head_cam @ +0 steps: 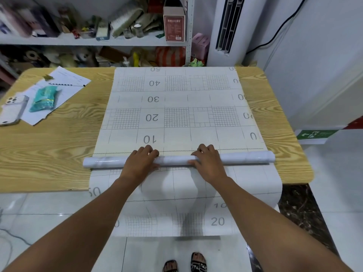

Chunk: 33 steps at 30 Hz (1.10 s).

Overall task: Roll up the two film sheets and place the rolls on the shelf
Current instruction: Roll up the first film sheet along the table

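A marble-patterned roll (pixel 176 160) is laid crosswise on the wood-grain surface (pixel 59 154), close to its near edge, and both of its ends are left showing beyond the hands. The left hand (pixel 140 160) is set on the roll left of its middle and the right hand (pixel 208 160) right of its middle. On each, the fingers are curled over the top and far side of the roll, so that it is gripped from above.

Beyond the roll, a film sheet (pixel 176 107) is spread flat on the surface with its grid backing up. Numbers from 10 to 50 are printed on it upside down, and its far end is carried to the back edge of the surface. A zigzag line is seen on it just past the fingertips.

On the near side of the roll, a second sheet (pixel 176 195) with the same grid print is draped over the front edge and hung down towards the tiled floor (pixel 39 205). Its numbers 10 and 20 are read upright. Which of the two sheets the roll is wound from cannot be told.

At the left of the surface, papers (pixel 64 91) are spread, with a phone (pixel 11 110), a teal packet (pixel 44 99) and a pen (pixel 66 84) laid on them. Behind the surface, a cluttered shelf (pixel 94 42) is seen, with a red-brown box (pixel 174 26) stood at its right end.
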Available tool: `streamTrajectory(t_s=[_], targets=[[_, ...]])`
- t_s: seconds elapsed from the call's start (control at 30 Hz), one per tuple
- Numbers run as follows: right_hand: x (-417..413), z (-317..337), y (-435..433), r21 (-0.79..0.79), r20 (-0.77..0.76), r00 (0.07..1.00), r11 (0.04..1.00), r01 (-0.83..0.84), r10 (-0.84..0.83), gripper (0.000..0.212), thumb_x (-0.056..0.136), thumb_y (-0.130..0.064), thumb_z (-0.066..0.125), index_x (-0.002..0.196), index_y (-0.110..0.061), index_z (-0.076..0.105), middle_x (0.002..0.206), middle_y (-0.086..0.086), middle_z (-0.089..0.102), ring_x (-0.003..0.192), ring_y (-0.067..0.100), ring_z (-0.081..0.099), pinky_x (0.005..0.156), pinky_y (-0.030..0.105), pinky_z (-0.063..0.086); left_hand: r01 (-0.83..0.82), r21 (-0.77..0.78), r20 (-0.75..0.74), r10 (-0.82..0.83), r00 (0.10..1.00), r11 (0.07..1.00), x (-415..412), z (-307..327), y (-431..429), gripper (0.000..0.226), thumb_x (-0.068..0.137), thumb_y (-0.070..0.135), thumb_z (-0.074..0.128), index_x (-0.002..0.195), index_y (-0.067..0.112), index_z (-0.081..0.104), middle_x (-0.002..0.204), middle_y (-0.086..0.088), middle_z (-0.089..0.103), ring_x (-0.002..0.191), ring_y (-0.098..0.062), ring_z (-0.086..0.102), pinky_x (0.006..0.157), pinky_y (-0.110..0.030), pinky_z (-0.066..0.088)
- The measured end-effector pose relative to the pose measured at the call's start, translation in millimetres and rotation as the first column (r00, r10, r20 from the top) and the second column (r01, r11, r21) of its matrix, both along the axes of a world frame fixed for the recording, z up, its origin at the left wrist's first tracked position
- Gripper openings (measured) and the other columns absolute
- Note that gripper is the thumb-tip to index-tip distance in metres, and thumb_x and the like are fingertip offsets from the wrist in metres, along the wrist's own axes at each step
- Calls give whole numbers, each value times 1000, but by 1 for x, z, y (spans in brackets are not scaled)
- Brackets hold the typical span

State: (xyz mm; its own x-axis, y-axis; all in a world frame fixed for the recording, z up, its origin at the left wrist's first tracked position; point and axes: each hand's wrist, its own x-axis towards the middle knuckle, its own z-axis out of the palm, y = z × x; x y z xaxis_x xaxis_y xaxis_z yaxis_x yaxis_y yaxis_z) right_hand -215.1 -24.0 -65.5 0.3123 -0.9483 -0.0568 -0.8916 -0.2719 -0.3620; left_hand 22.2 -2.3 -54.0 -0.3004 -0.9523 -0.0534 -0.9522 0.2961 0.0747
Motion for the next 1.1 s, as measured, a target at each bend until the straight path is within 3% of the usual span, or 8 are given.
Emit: streamTrajectory(t_s=[0.13, 0.23, 0.37, 0.57, 0.67, 0.8, 0.9, 1.1], targets=[[0, 1, -1, 10, 3, 1000, 1000, 4, -4, 35, 95, -39, 46, 123, -20, 56, 118, -2, 54, 107, 21, 41, 88, 29, 29, 17, -58, -52, -20, 998, 998, -2, -1, -1, 30, 62, 21, 84, 82, 10, 63, 73, -6, 62, 61, -27, 58, 52, -33, 47], [-2, 2, -1, 17, 64, 998, 1000, 21, -22, 43, 91, -41, 53, 129, -22, 49, 121, -2, 55, 110, 21, 42, 92, 31, 29, 21, -101, -85, -30, 996, 995, -1, -3, 0, 24, 66, 15, 81, 81, 8, 64, 71, -7, 63, 63, -27, 58, 53, -33, 47], [-5, 1, -1, 47, 102, 995, 999, 13, -18, 43, 80, -40, 68, 115, -20, 53, 112, -3, 56, 104, 20, 43, 87, 29, 29, 31, -126, -76, -41, 996, 992, 0, -6, -1, 20, 66, 12, 80, 79, 7, 65, 69, -7, 62, 65, -28, 58, 54, -32, 47], [-5, 0, -3, 25, 95, 995, 1000, 11, -14, 29, 85, -28, 63, 111, -16, 58, 111, -1, 56, 101, 20, 45, 84, 26, 27, 4, -113, -97, -15, 995, 994, -2, -8, -4, 15, 71, 7, 76, 81, 8, 64, 67, -6, 62, 66, -28, 56, 55, -33, 46], [-5, 2, -7, 5, 55, 998, 1000, 0, 0, 28, 89, -29, 59, 113, -15, 60, 115, 0, 54, 103, 21, 43, 86, 27, 29, -46, -54, -134, 39, 990, 997, -4, -7, -3, 25, 82, 6, 65, 107, 3, 61, 88, -15, 65, 84, -35, 57, 68, -40, 48], [-5, 3, -9, -4, -8, 1000, 1000, -7, 7, 30, 92, -32, 54, 117, -16, 59, 118, 0, 51, 106, 22, 42, 88, 28, 30, -111, 111, -140, 126, 982, 988, -7, -9, -5, 48, 83, 15, 64, 128, 12, 46, 129, -16, 44, 107, -31, 47, 82, -39, 45], [-5, 3, -11, 2, -16, 1000, 1000, -14, 14, 30, 93, -32, 51, 117, -16, 59, 117, 0, 51, 105, 21, 42, 88, 28, 29, -121, 102, -163, 136, 977, 987, -8, -8, -6, 43, 82, 19, 66, 122, 11, 50, 120, -15, 46, 102, -29, 47, 74, -36, 44], [-3, 1, -15, -15, 3, 1000, 1000, -21, 21, 29, 95, -30, 49, 120, -17, 55, 117, 0, 56, 105, 21, 46, 92, 30, 31, -56, -6, -202, 54, 978, 998, -6, -6, -12, 26, 77, 7, 70, 101, 4, 61, 90, -14, 59, 81, -32, 55, 61, -36, 45]])
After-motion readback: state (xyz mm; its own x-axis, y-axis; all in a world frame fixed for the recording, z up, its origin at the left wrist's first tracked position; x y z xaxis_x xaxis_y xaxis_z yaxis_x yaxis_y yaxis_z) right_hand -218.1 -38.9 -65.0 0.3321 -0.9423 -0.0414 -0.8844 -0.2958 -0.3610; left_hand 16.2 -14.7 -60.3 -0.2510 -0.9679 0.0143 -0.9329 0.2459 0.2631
